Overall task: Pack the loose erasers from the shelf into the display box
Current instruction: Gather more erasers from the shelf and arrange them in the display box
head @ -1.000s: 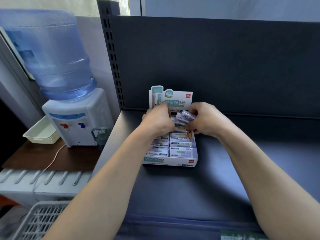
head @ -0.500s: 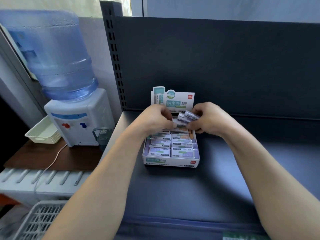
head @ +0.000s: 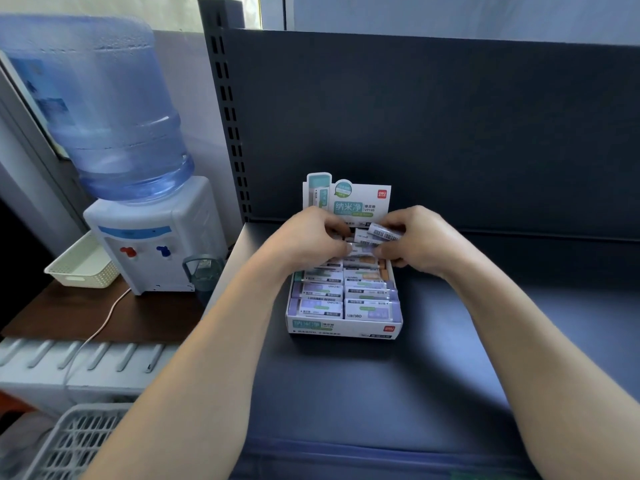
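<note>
The white display box [head: 344,329] stands on the dark shelf [head: 346,393], its printed header card upright at the back. Two rows of wrapped erasers [head: 369,310] fill it from the front. Both hands hover over the box's rear. My right hand [head: 420,239] grips a few loose erasers [head: 384,233] with barcodes showing. My left hand [head: 308,242] pinches the left end of one eraser [head: 360,249] whose other end sits at my right fingertips. The back rows of the box are hidden under the hands.
A dark shelf back panel [head: 433,133] rises behind the box, with a slotted upright [head: 228,126] at its left. Left of the shelf are a water dispenser [head: 145,237] with a blue bottle, a cream basket [head: 81,265], a small cup [head: 204,271] and a white crate [head: 69,445].
Both hands have stayed over the box's rear. My left hand shifted slightly right and now pinches an eraser between the two hands. The view has drifted a little.
</note>
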Available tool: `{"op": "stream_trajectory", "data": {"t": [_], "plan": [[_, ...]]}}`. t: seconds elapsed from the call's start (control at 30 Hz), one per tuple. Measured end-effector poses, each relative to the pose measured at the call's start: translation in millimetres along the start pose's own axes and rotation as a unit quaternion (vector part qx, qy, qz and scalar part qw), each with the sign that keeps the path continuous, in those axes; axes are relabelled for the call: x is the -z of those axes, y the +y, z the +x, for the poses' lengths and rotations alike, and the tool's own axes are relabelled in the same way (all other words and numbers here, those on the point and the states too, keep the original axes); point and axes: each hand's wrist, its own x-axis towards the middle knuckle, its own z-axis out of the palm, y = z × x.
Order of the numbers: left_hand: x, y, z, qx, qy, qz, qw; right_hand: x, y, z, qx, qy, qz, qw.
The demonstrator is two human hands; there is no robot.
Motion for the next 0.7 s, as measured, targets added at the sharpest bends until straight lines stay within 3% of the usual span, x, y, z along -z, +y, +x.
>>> {"op": "stream_trajectory", "data": {"t": [0.27,0.57,0.7], "plan": [[-4.1,-6.6,7.5,-0.004,0.061,0.046,0.997,-2.2,1.6,1.5,-0.014,-0.004,-0.012,1.000],[-1.9,-7.8,10.0,-0.012,0.063,0.094,0.994,0.0,2.2,2.8,-0.035,-0.014,-0.003,0.999],[-6.1,-10.4,7.0,-0.016,0.085,0.044,0.995,0.9,2.4,3.0,-0.032,-0.022,0.022,0.999]]}}
